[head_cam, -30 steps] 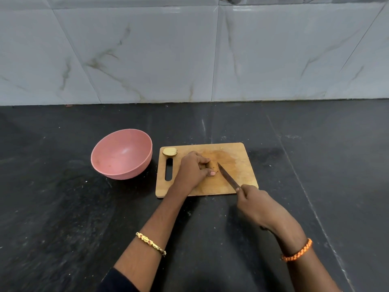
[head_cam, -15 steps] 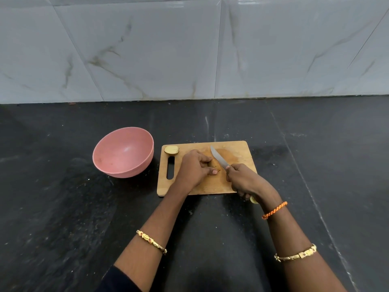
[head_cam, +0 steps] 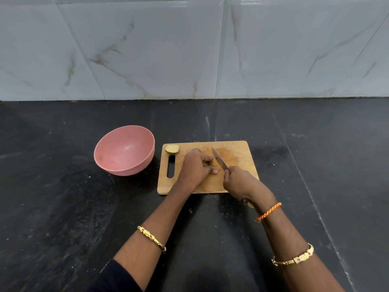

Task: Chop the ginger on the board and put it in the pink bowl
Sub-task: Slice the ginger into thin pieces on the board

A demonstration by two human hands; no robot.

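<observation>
Left hand: it sits on the board, fingers curled down over a bit of ginger pinned beneath them; that bit is almost wholly hidden, only a brownish sliver showing just past the knuckles.
Right hand: it is clenched round the handle of the knife, whose blade angles up and away from the fist and lies right alongside the left fingertips.
Ginger: one cut half rests at the board's far left corner, cut face up, well clear of both hands and just beyond the handle slot.
Bowl: pink, on the counter to the left of the left hand, close to the board's edge, and no ginger shows in it.
Stage: chopping is in hand, I'd say, with the transfer to the bowl not begun.
Risk, fingers: the thumb tip pokes out toward the blade; one stroke drifting left would nick it.
Risk, slip: the pinned bit looks small, so downward pressure may squirt it out sideways and leave the blade landing on bare wood or skin.
Risk, board: nothing visible grips the board to the dark counter; a hard push could skate it toward the bowl.
Risk, spill: the loose half sits near the board's edge, and a jolt may roll it off.
</observation>
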